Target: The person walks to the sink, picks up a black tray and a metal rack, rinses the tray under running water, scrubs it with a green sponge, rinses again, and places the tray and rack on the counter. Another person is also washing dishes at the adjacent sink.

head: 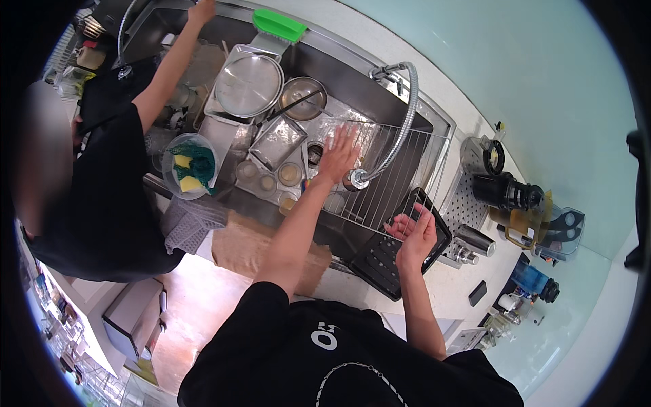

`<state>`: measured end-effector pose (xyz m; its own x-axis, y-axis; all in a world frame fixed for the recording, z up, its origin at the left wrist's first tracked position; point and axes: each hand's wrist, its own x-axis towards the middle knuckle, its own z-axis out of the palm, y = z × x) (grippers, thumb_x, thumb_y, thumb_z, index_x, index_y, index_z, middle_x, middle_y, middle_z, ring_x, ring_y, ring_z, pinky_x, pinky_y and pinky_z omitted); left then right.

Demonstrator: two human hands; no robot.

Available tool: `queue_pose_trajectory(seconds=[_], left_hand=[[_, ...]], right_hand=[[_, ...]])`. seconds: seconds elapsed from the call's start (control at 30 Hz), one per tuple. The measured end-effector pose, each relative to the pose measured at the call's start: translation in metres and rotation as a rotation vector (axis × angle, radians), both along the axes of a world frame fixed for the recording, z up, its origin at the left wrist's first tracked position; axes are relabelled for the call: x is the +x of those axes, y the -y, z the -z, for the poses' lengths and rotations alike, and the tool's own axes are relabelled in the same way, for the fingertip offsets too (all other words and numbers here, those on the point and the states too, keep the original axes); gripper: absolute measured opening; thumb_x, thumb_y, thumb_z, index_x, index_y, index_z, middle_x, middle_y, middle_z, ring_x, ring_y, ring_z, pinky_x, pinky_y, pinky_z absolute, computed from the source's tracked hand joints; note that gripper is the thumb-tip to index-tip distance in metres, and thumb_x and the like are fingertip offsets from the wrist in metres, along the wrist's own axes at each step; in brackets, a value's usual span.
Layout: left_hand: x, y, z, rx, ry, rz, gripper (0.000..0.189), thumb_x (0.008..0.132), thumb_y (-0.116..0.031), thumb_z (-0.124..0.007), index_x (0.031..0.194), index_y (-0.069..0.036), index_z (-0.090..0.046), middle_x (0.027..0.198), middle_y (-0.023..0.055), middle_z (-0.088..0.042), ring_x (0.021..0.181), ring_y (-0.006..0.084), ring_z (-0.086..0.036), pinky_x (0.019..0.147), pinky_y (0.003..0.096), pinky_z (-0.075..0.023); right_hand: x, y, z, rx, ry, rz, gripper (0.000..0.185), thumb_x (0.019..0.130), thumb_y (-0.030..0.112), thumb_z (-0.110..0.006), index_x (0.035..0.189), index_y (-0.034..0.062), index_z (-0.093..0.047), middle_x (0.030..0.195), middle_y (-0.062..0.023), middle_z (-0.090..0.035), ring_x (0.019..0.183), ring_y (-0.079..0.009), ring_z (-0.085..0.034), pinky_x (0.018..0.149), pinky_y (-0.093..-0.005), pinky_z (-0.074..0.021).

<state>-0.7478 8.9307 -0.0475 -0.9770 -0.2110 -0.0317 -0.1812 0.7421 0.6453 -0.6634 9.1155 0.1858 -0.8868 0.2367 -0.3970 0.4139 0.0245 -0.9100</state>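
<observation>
A wire rack [386,173] lies slanted over the right part of a steel sink [325,46]. My right hand [414,231] grips the rack's near right edge, with the fingers curled under the wires. My left hand [339,152] is spread, fingers apart, at the rack's left edge; whether it touches the wires I cannot tell. Beside it hangs the spray head [356,179] of a coiled metal hose. Below my right hand a black perforated tray [379,264] leans at the sink's edge. Left of my left hand are a small rectangular metal pan [278,142], a round metal bowl [303,98] and several small round containers [289,174].
At the left a co-worker in black [109,198] reaches over the sink. A clear tub [168,175] holds sponges and green mesh. A green brush [278,25] lies on the back rim. Blender parts [503,191] and a metal shaker [475,240] stand at the right.
</observation>
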Motion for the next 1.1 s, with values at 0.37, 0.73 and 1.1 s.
queue_pose_trajectory(seconds=[0.37,0.73,1.1], left_hand=[[0.102,0.112,-0.086,2.053,0.251,-0.046,0.066,0.113,-0.033,-0.047,0.172,-0.027,-0.017,0.173,0.0206,-0.027,0.15,0.0495,-0.042,0.113,0.0671,-0.0477],[0.178,0.129,-0.213,1.885,0.104,-0.23,0.068,0.116,-0.032,-0.038,0.171,-0.044,0.002,0.178,0.0138,-0.015,0.145,0.0542,-0.046,0.104,0.0766,-0.0492],[0.167,0.111,-0.183,1.627,0.213,-0.259,0.07,0.114,-0.05,-0.038,0.169,-0.047,0.006,0.178,0.0095,-0.012,0.135,0.0473,-0.057,0.099,0.0676,-0.0577]], right_hand=[[-0.022,-0.022,0.042,-0.158,0.184,-0.047,0.044,0.116,0.04,-0.046,0.123,-0.0023,-0.056,0.079,-0.017,-0.069,0.055,-0.0184,-0.064,0.062,-0.044,-0.0676],[-0.043,0.046,0.124,0.76,0.006,-0.662,0.04,0.11,0.038,-0.054,0.121,0.0006,-0.063,0.103,-0.0279,-0.074,0.1,-0.0489,-0.07,0.087,-0.0534,-0.0552],[-0.04,0.175,0.193,0.615,-0.336,-0.74,0.065,0.112,0.04,-0.043,0.161,-0.0019,-0.035,0.166,-0.025,-0.036,0.154,-0.0443,-0.033,0.126,-0.0514,-0.0276]])
